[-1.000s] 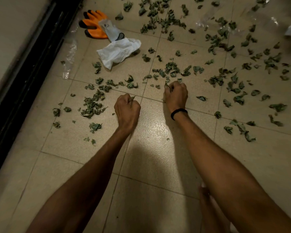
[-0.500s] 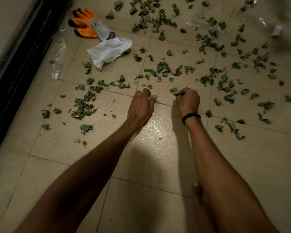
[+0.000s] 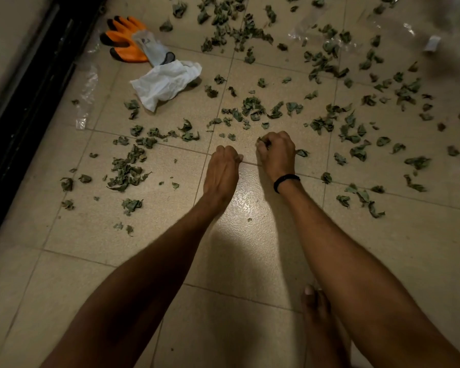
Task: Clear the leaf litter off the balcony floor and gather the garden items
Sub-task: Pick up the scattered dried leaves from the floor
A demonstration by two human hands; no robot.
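Note:
Dry green leaves (image 3: 252, 108) lie scattered over the beige tiled floor (image 3: 245, 261), thickest at the top and right, with a small heap (image 3: 126, 172) at the left. My right hand (image 3: 276, 152), with a black band on its wrist, is closed on a few leaves that show between thumb and fingers. My left hand (image 3: 223, 168) rests beside it on the tile, its fingers curled in; whether it holds leaves is hidden. Orange garden gloves (image 3: 124, 39) lie at the top left.
A crumpled white bag (image 3: 165, 82) lies just below the gloves. A black door track (image 3: 24, 102) runs along the left edge. Clear plastic wrap (image 3: 87, 96) lies beside it, more clear plastic (image 3: 398, 25) at the top right. My bare foot (image 3: 316, 314) is at the bottom.
My left hand stretched its fingers forward next to the right hand, then curled them shut again. My right hand stayed closed on leaves. The view shifted slightly.

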